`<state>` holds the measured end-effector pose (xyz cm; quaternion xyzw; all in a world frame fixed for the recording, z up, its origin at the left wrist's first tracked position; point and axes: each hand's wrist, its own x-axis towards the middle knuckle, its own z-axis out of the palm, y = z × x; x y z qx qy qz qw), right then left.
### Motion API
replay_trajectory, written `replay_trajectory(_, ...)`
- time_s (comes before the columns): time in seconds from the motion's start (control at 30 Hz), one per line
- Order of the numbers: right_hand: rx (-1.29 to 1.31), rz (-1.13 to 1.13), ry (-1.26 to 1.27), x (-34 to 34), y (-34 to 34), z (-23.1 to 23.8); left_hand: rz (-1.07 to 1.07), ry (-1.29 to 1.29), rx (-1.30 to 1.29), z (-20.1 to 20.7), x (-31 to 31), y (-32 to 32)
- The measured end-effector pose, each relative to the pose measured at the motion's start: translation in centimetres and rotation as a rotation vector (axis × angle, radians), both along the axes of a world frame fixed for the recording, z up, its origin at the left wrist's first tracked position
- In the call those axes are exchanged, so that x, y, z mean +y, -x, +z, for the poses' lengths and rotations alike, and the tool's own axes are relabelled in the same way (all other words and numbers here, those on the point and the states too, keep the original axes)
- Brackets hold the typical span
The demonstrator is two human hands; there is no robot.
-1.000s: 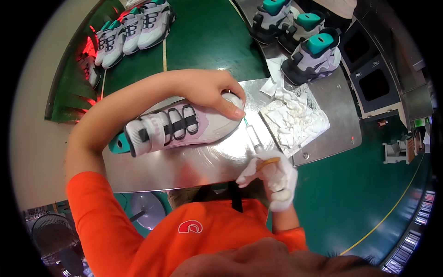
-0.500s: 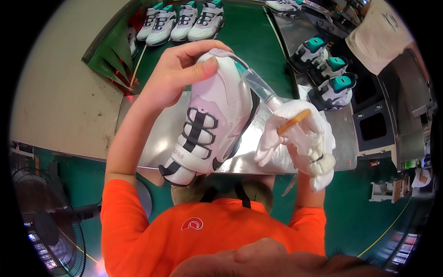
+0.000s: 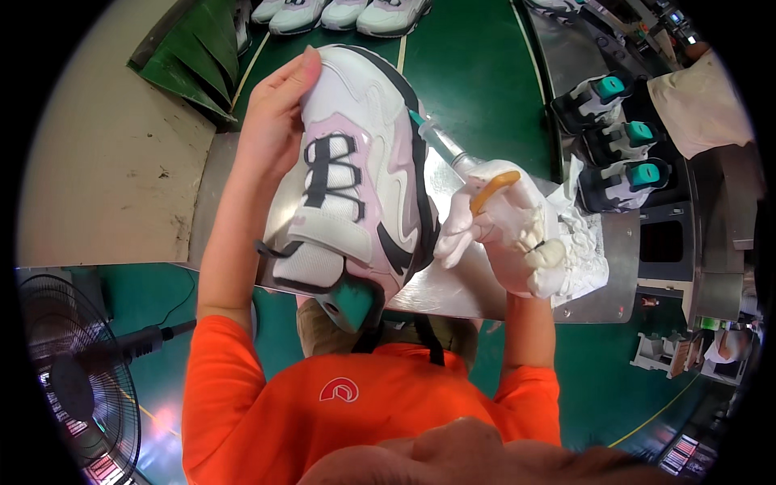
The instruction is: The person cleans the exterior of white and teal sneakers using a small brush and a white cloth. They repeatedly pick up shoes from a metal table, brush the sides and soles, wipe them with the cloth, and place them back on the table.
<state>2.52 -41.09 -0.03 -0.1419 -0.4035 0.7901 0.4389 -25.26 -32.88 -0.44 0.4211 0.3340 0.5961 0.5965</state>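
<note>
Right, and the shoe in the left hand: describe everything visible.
The shoe is white and lilac, synthetic-looking, with black lacing, a white strap and dark sole edge; a teal insert shows inside. It is held over a metal table by the left hand, toe forward; the teal tip of a syringe appears to touch that edge.

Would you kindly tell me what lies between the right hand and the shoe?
In the head view, a clear syringe-like tube, its green tip by the shoe.

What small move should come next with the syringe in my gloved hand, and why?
Perhaps ease the syringe slowly along the shoe, just above its dark sole: the teal tip sits at or very near that line, and your left hand steadies the shoe.
</note>
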Motion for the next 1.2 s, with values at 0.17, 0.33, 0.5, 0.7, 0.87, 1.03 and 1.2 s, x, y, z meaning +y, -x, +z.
replay_trajectory(0.17,0.027,0.025,0.054,0.4,0.3,-2.4,0.075,0.132,-0.090,-1.6,0.6,0.3)
replay_trajectory(0.33,-0.050,0.054,0.168,0.0,0.0,-3.0,0.121,0.307,-0.202,-2.9,1.2,0.8)
replay_trajectory(0.5,-0.038,-0.023,0.179,-1.2,-0.4,-3.3,0.113,0.368,-0.262,-3.6,1.5,0.9)
replay_trajectory(0.7,0.003,-0.016,0.194,-1.7,-1.2,-4.0,0.089,0.383,-0.300,-4.3,1.9,1.2)
replay_trajectory(0.87,0.079,-0.098,0.070,-2.7,-1.8,-5.3,0.110,0.385,-0.278,-3.9,1.6,1.0)
replay_trajectory(1.03,0.159,-0.182,-0.177,-2.4,-4.1,-3.8,0.187,0.034,-0.009,-1.4,0.3,-1.4)
replay_trajectory(1.2,-0.202,-0.747,-0.328,-3.8,-6.6,1.4,0.144,-0.323,0.319,4.0,-3.0,-8.1)
